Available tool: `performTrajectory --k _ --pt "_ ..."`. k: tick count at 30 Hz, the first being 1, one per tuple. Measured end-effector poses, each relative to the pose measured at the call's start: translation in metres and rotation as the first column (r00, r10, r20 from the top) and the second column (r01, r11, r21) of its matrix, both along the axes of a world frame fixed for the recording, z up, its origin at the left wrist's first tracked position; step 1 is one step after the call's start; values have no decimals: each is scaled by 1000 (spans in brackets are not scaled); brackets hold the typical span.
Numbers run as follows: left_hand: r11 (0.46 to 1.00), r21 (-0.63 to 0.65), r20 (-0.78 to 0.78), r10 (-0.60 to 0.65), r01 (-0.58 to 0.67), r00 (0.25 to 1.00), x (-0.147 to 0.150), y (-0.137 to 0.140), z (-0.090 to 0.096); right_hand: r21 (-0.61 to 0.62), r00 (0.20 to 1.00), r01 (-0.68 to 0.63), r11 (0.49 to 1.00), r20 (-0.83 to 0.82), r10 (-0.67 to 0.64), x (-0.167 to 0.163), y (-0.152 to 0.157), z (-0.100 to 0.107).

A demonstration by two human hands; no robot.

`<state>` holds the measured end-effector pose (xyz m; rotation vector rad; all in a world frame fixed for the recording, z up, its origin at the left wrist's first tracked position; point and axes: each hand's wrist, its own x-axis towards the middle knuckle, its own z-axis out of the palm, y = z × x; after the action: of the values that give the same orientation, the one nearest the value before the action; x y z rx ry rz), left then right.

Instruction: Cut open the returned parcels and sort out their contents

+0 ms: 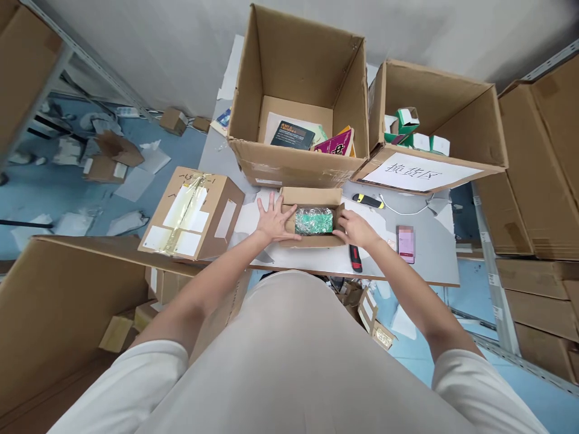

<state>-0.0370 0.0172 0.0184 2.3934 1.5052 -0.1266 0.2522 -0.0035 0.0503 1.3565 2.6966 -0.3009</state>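
Observation:
A small open cardboard box [311, 242] lies on the table before me, its long flaps folded out. Inside it rests a green item in clear bubble wrap [313, 222]; what the wrap covers cannot be made out. My left hand [274, 220] is spread over the box's left end, fingers apart and touching it. At the opposite end, my right hand [353, 227] has its fingers curled around the short end flap. A utility knife with a red and black handle [355, 259] lies just below that hand, and a yellow and black one [368, 201] lies above it.
Two large open cartons stand behind: one with books [294, 136], one with green-and-white boxes [420, 142]. A taped carton [192, 214] sits at left. A phone [406, 244] and a white cable [404, 212] lie at right. Shelving with cartons [515, 175] flanks the table.

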Motion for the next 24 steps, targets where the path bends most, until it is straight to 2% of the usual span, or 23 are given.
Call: performTrajectory --k 3,9,13,18,21,24 --pt "999 37 16 37 -37 999 13 1 -1 24 991 132 991 28 -133 8 -15 -8" --pt "996 78 2 -37 37 999 18 5 2 77 955 275 958 90 -282 4 -29 -15" --pt "991 83 -25 -101 103 995 17 9 -1 53 946 307 950 95 -311 5 -31 -15" --pt "980 88 -110 -166 176 980 29 13 -2 33 944 316 948 88 -318 8 -31 -18" --pt "971 114 -138 -194 210 971 33 12 6 38 941 329 944 76 -331 8 -31 -19" --pt "976 127 -83 -168 177 982 24 10 20 58 938 336 940 67 -340 5 -34 -18"
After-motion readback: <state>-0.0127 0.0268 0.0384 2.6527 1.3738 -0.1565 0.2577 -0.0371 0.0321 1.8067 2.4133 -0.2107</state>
